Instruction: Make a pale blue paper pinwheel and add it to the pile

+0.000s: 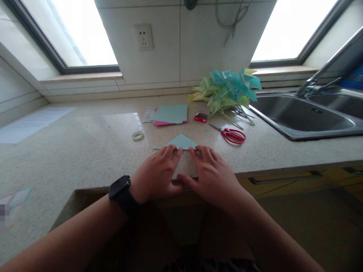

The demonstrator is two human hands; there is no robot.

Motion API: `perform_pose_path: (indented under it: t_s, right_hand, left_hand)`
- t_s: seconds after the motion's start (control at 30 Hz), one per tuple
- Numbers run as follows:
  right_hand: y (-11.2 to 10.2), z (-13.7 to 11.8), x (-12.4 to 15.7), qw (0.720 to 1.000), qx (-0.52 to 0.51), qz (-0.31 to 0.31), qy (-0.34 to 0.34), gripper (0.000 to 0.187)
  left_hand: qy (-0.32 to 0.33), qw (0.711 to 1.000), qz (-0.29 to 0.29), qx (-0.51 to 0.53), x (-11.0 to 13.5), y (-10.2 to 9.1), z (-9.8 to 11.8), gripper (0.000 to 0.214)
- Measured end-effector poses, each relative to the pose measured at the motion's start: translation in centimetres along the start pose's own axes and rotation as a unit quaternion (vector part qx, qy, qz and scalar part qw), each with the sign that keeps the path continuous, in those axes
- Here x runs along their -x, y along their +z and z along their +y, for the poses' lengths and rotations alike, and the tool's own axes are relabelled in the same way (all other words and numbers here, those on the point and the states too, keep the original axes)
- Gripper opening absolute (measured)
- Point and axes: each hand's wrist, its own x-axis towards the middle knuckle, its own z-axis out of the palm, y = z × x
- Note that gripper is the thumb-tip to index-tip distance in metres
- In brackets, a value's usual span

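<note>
A light teal paper triangle (182, 141) lies on the speckled countertop (85, 151) near its front edge. My left hand (159, 173), with a black watch on the wrist, lies flat with its fingertips pressed on the triangle's near edge. My right hand (211, 175) rests flat beside it, fingers stretched onto the same edge. The two thumbs nearly meet at the counter's front edge. Neither hand grips anything.
Behind lie a stack of teal and pink paper sheets (170, 114), a small red box (200, 117), red-handled scissors (231, 134), a tape roll (138, 136) and a heap of paper pinwheels (227, 90). A steel sink (303, 117) with a tap is at the right.
</note>
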Motion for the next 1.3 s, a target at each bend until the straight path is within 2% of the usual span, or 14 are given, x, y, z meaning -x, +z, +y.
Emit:
perform_pose_path:
  t_s: [0.1,0.33,0.6,0.8,0.9,0.97,1.1,1.2,1.3]
  right_hand:
    - [0.2,0.0,0.1,1.000,-0.002,-0.001,0.002,0.078]
    - [0.0,0.7,-1.1,1.000,0.006,-0.006,-0.010,0.075]
    - [-0.1,1.9,-2.1,0.999,0.011,-0.005,-0.042,0.057]
    - [-0.8,1.2,-0.1,0.998,-0.003,-0.004,-0.070,0.051]
    - [-1.0,0.8,1.7,0.997,-0.020,-0.006,-0.081,0.041]
    - [-0.8,0.9,2.7,0.996,-0.030,0.004,-0.086,0.033]
    - [0.1,1.8,3.8,0.992,-0.051,0.046,-0.105,0.014]
    - [0.6,2.4,3.9,0.987,-0.086,0.060,-0.120,0.017]
    - [0.7,2.6,4.0,0.981,-0.118,0.069,-0.135,0.018]
  left_hand:
    - [0.002,1.000,-0.009,0.006,-0.2,-0.1,-0.1,0.073]
    - [0.004,1.000,-0.001,0.021,-0.3,0.0,-0.5,0.069]
    - [-0.004,1.000,0.006,0.021,-0.7,-0.6,-0.9,0.060]
    - [0.009,1.000,0.003,0.013,0.1,-1.1,-0.2,0.046]
    - [0.015,1.000,-0.008,-0.006,0.9,-0.9,0.6,0.047]
    - [0.018,0.999,-0.008,-0.030,1.4,-0.6,1.1,0.038]
    - [0.049,0.996,0.037,-0.066,1.9,0.0,1.5,0.016]
    - [0.072,0.993,0.070,-0.066,2.1,0.1,1.4,0.014]
    - [0.086,0.992,0.074,-0.058,2.3,-0.1,1.4,0.015]
